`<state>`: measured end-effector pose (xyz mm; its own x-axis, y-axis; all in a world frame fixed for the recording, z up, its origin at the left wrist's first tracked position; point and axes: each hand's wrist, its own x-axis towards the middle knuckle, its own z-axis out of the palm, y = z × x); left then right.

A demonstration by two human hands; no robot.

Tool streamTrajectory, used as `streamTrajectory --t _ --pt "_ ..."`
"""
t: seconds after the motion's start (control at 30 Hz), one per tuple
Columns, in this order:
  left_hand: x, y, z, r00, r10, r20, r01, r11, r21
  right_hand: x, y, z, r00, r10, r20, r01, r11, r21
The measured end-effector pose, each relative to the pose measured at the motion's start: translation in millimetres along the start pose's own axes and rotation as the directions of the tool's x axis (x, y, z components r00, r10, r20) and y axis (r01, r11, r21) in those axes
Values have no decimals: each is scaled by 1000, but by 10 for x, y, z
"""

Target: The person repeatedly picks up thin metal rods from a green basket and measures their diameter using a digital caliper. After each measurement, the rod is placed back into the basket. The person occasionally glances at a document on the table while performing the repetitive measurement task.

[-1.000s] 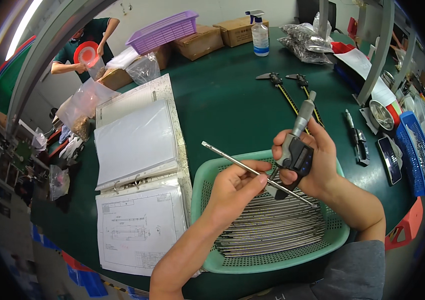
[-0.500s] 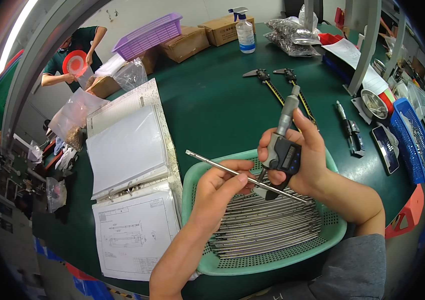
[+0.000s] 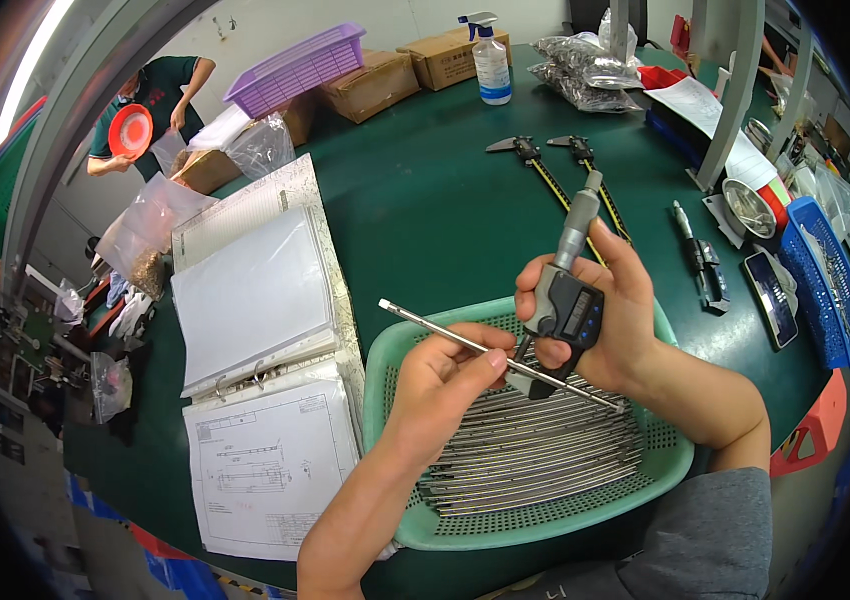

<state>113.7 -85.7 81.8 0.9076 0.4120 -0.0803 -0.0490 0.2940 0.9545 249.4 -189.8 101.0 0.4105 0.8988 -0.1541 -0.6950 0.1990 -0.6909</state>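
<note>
My left hand (image 3: pixel 448 385) pinches a thin metal rod (image 3: pixel 423 322) between thumb and fingers. The rod slants from upper left down to the right. Wrapped in my right hand (image 3: pixel 617 315) is a digital micrometer (image 3: pixel 567 300), its grey thimble pointing up. The rod crosses at the micrometer's lower, C-shaped frame; whether the jaws touch it I cannot tell. Both hands are above a green perforated basket (image 3: pixel 680 455), where many similar rods (image 3: pixel 535 465) lie side by side.
A ring binder with a drawing (image 3: pixel 270 465) lies open at left. Two calipers (image 3: pixel 542 183), a second micrometer (image 3: pixel 702 258), a phone (image 3: pixel 771 299) and a blue basket (image 3: pixel 825 285) occupy the right side. A spray bottle (image 3: pixel 492 70) stands behind. Another person (image 3: pixel 160 95) holds a red disc far left.
The rod has shifted slightly right with my left hand, and the left thumb has moved along it. My right hand stays nearly still. The other person's red disc has moved left.
</note>
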Motion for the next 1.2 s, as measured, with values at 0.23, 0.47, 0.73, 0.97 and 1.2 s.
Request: streamTrajectory --t 0.23,0.47,0.73,0.97,1.2 --pt "-3 -2 -48 1000 -12 28 10 998 68 -13 11 55 1000 -19 -11 19 1000 0" --pt "7 -34 -89 999 8 49 -5 999 -52 -32 46 134 997 -41 -59 41 999 -5" --pt "6 -71 -61 997 39 63 -36 998 -50 5 102 170 977 -88 -196 85 996 -27" --pt "12 -81 -59 996 46 80 -45 999 -5 -18 129 212 968 -143 -208 136 990 -46" --pt "29 -94 -109 999 48 18 -46 994 -98 16 148 223 970 -124 -209 122 992 -22"
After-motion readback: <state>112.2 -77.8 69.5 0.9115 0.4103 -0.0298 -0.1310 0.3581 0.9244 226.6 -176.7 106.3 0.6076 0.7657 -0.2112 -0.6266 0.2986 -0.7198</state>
